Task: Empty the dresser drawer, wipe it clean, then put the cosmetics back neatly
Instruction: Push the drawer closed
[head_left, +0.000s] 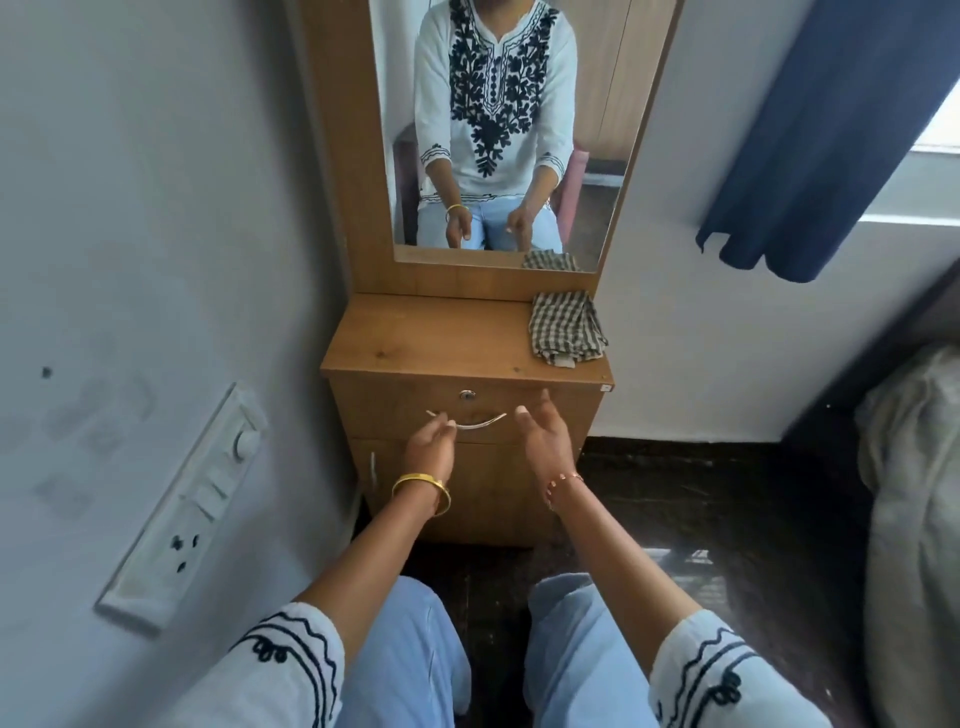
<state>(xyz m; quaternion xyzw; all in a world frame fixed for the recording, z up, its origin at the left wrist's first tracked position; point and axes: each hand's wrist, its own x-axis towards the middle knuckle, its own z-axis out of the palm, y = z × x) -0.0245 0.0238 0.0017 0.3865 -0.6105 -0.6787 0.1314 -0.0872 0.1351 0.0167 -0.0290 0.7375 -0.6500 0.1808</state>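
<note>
While seated facing a wooden dresser (415, 338), both arms reach toward the closed drawer (395, 410). Left hand (428, 449), fingers loosely curled, at the metal handle (475, 423); grip or mere touch cannot be told. Right hand (545, 439) spread, palm inward, just beside the handle. Checked cloth (566, 327) folded on the dresser top, right rear.

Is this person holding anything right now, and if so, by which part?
Nothing is clearly held. The left hand reaches the left end of the drawer handle; whether its fingers grip it cannot be told. The right hand is open and empty.
</note>
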